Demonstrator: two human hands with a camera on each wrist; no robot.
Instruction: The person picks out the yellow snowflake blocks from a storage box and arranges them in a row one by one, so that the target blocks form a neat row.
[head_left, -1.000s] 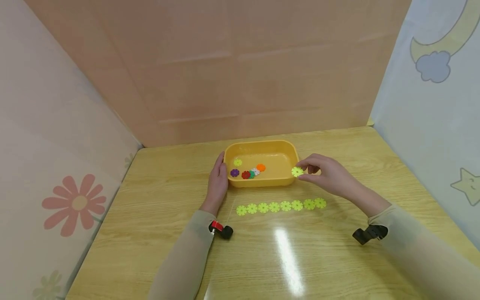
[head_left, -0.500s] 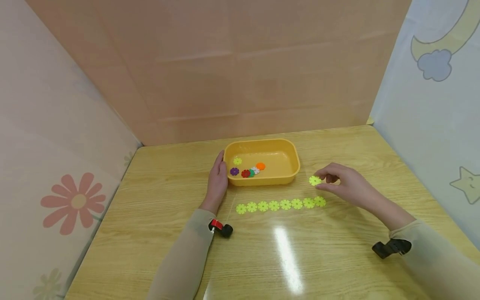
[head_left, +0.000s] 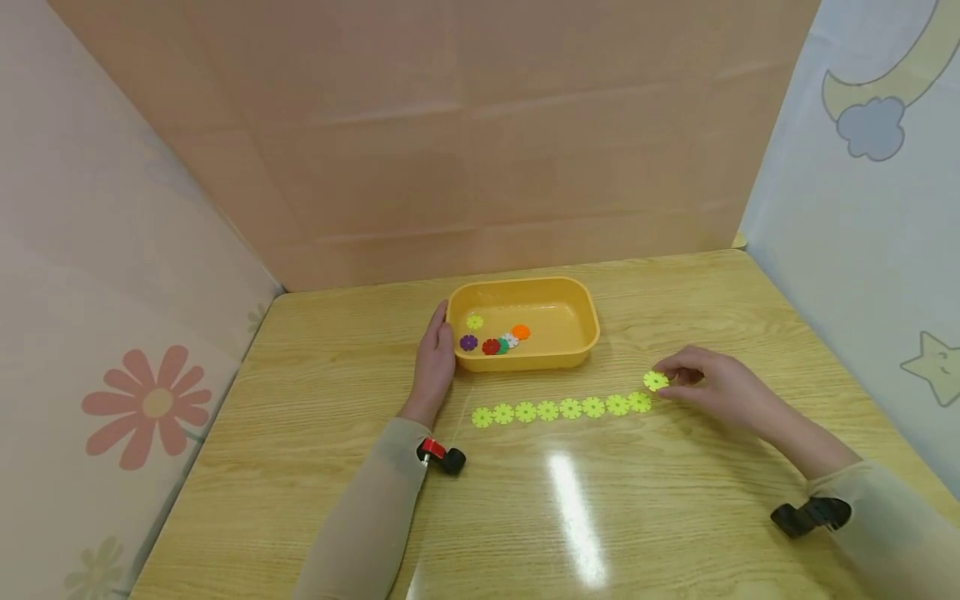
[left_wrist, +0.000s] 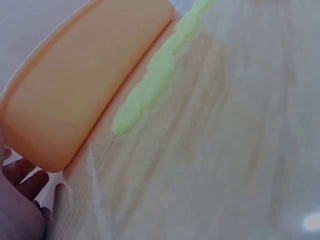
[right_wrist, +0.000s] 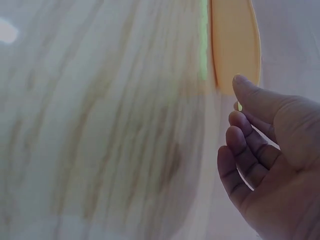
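My right hand (head_left: 716,383) pinches a yellow-green snowflake disc (head_left: 656,381) between thumb and fingertips. It is near the right end of a row (head_left: 571,408) of several matching discs laid edge to edge on the table. In the right wrist view only a thin sliver of the held disc (right_wrist: 239,106) shows by the thumb. My left hand (head_left: 435,362) rests along the left wall of a yellow plastic basin (head_left: 525,362), its fingers fairly straight. Inside the basin lie a yellow-green disc (head_left: 475,322), a purple disc (head_left: 468,342), a red disc (head_left: 491,347) and several others.
The wooden table (head_left: 360,358) meets a pinkish cloth wall (head_left: 465,167) at the back. Printed cloth walls stand at left (head_left: 67,250) and right (head_left: 885,250). Each wrist wears a small black camera, such as the left one (head_left: 452,461).
My right hand has moved from the basin's right rim rightward and toward me, carrying the yellow-green snowflake disc to the row's right end. The left hand stays on the basin.
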